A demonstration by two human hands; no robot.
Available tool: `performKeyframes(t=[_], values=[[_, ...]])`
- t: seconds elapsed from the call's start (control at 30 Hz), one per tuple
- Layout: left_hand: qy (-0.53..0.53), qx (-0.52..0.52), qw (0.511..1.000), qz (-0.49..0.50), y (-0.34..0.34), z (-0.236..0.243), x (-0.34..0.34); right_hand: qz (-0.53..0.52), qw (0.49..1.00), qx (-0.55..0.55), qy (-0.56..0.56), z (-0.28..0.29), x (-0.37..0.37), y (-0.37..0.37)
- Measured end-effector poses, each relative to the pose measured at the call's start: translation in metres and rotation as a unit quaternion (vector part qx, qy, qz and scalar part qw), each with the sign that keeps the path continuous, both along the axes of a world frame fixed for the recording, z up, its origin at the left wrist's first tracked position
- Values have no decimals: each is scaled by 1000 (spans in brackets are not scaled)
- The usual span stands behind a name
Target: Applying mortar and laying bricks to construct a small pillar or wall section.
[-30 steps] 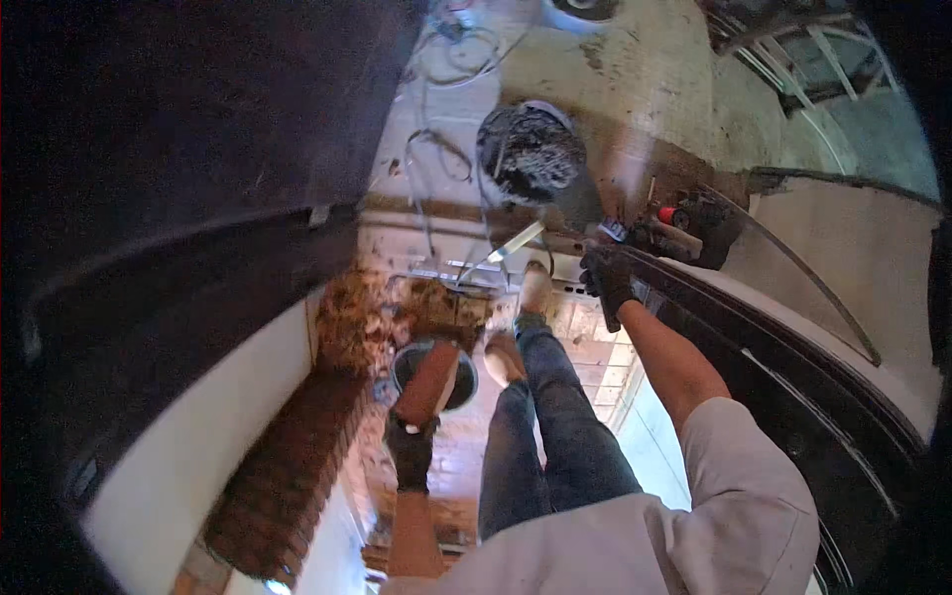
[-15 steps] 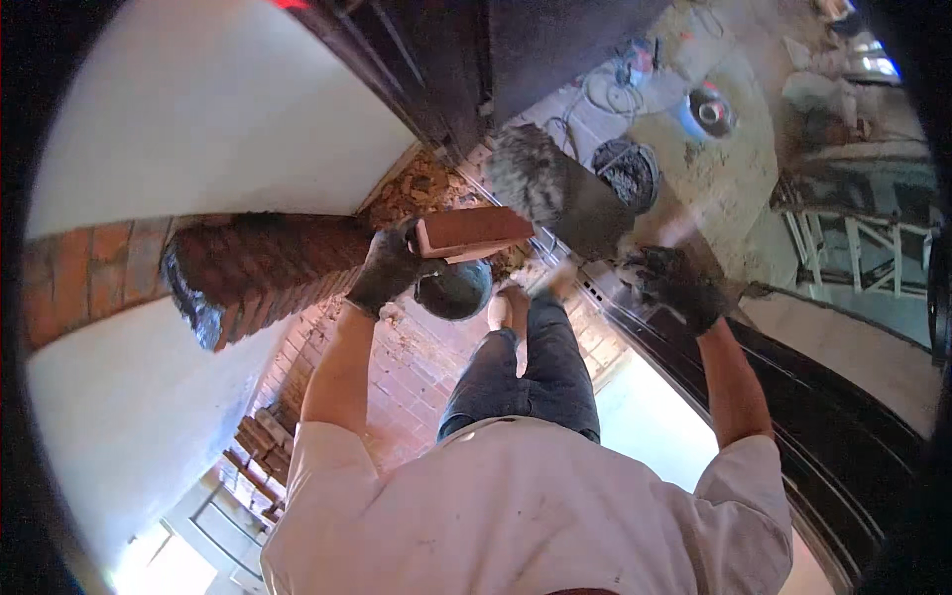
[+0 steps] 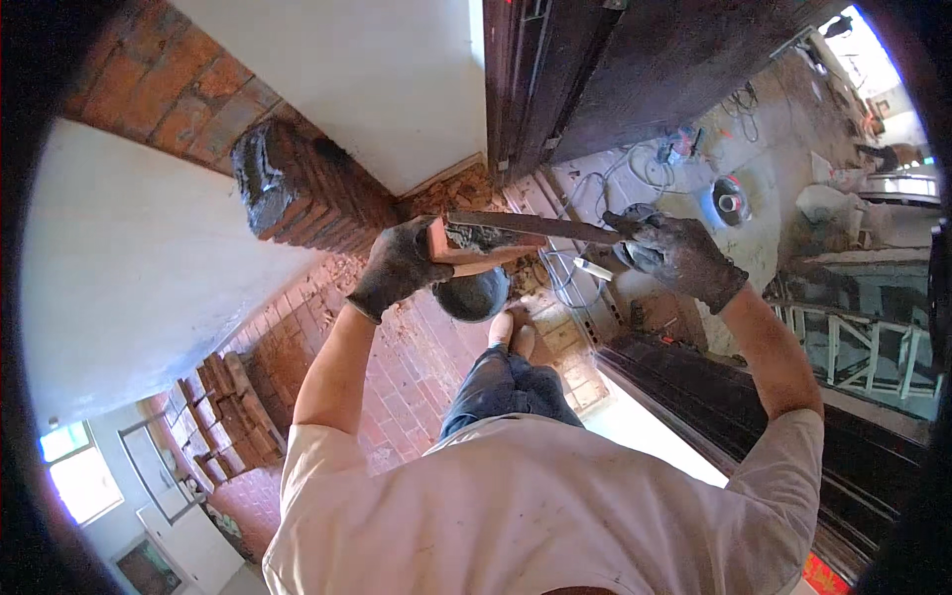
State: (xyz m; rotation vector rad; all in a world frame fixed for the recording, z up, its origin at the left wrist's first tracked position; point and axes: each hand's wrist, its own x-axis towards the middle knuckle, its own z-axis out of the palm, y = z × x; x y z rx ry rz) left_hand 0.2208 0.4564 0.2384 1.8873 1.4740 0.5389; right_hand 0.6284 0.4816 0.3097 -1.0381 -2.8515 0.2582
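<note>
My left hand [image 3: 400,266], in a dark glove, grips a red brick [image 3: 488,260] by its left end. Grey mortar [image 3: 476,237] lies on the brick's upper face. In my gloved right hand [image 3: 686,260] is a trowel [image 3: 560,227], its blade seen nearly edge-on and laid across the top of the brick, against the mortar. Below the brick, a black bucket [image 3: 474,296] stands on the floor near my feet. A second dark bucket [image 3: 635,220] is partly hidden behind my right hand.
A brick pier [image 3: 322,188] with mortar on its end juts from the white wall at left. Stacked bricks [image 3: 233,407] lie lower left. Beyond the dark door [image 3: 654,74] are cables, a power tool [image 3: 682,146] and a round container [image 3: 729,201]. A white metal frame [image 3: 853,342] stands at right.
The trowel, loaded with mortar and apart from the brick before, has come left onto the brick, and mortar now sits there. My left hand keeps its hold. The view has shifted.
</note>
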Motion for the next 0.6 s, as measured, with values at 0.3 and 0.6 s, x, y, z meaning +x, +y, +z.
performKeyframes(t=[0.3, 0.6], values=[[-52, 28, 995, 77, -88, -1, -2, 18, 990, 102, -93, -51, -26, -34], [30, 36, 981, 191, -147, 19, 2, 44, 988, 93, -112, 54, -65, -76]])
